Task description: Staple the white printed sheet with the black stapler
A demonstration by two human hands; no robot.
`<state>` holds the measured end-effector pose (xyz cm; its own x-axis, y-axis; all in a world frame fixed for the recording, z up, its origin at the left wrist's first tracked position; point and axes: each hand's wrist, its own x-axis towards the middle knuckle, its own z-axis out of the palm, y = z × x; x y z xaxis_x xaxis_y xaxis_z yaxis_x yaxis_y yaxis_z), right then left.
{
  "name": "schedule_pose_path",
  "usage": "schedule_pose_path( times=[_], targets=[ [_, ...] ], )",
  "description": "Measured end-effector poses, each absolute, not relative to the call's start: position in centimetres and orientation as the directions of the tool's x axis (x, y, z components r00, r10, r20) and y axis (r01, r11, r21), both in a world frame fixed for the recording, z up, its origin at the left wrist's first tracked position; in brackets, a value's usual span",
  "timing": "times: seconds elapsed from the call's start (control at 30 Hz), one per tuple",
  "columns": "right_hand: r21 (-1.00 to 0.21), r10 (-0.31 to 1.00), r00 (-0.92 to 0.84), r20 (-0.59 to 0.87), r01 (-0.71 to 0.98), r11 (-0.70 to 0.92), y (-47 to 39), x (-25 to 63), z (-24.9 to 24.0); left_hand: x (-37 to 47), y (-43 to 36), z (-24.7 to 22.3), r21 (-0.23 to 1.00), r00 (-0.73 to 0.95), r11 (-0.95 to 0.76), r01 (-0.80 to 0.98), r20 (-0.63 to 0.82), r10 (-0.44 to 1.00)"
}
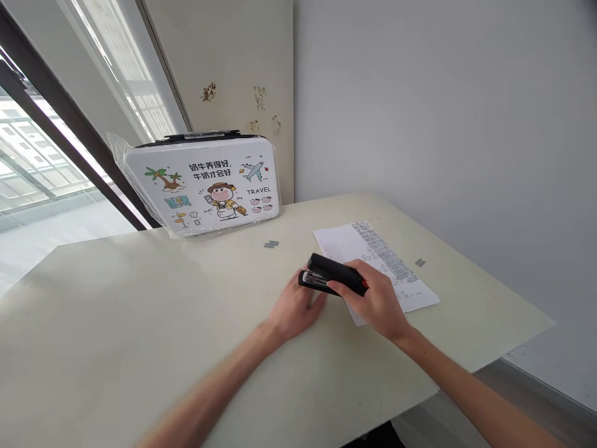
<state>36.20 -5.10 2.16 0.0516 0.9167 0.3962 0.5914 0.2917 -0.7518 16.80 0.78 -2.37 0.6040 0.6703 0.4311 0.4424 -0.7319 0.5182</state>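
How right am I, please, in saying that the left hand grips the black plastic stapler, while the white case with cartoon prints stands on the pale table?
Not the left hand: the head view shows the right hand gripping the black plastic stapler; the rest holds.

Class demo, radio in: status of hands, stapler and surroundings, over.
Right hand gripping black stapler. Left hand at its front end, contact unclear. Printed paper partly hidden behind; grey strips on table.

- left hand [295,311]: blurred, fingertips hidden behind stapler [336,274]
- paper [338,239]: partly hidden by right hand [379,302], print too small to read
- table [140,311]: cut off, left and bottom edges
- black thing [380,437]: cut off at bottom, can't ID
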Motion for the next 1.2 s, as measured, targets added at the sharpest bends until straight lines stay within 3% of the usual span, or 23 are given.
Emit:
schedule_pose_path(
  times=[0.17,0.3,0.37,0.7,0.9,1.2],
  targets=[
    [-0.766,0.939,-0.014,0.344,0.573,0.29,-2.3,34.0,0.6,7.4,1.1,-0.7,0.769,0.288,-0.398,0.5,0.286,0.914],
    [-0.772,0.947,-0.146,0.288,0.55,0.319,0.1,31.4,-0.2,3.2,1.9,-0.3,0.916,-0.013,-0.184,0.355,0.202,0.979],
    [-0.795,0.951,-0.198,0.238,0.523,0.308,1.0,30.2,-0.4,2.5,2.0,-0.2,0.947,-0.085,-0.14,0.288,0.171,0.982],
    [-0.843,0.954,-0.282,0.102,0.484,0.234,1.9,29.2,-1.2,2.7,1.2,-0.7,0.945,-0.018,-0.07,0.32,0.08,0.997],
    [-0.845,0.978,-0.1,0.184,0.492,0.21,1.4,29.2,-2.1,2.7,1.3,-0.8,0.941,-0.029,-0.073,0.329,0.088,0.996],
    [-0.847,0.981,-0.021,0.191,0.501,0.176,1.4,29.1,-3.0,3.1,1.0,-0.1,0.925,-0.241,-0.037,0.378,0.137,0.961]
  ],
)
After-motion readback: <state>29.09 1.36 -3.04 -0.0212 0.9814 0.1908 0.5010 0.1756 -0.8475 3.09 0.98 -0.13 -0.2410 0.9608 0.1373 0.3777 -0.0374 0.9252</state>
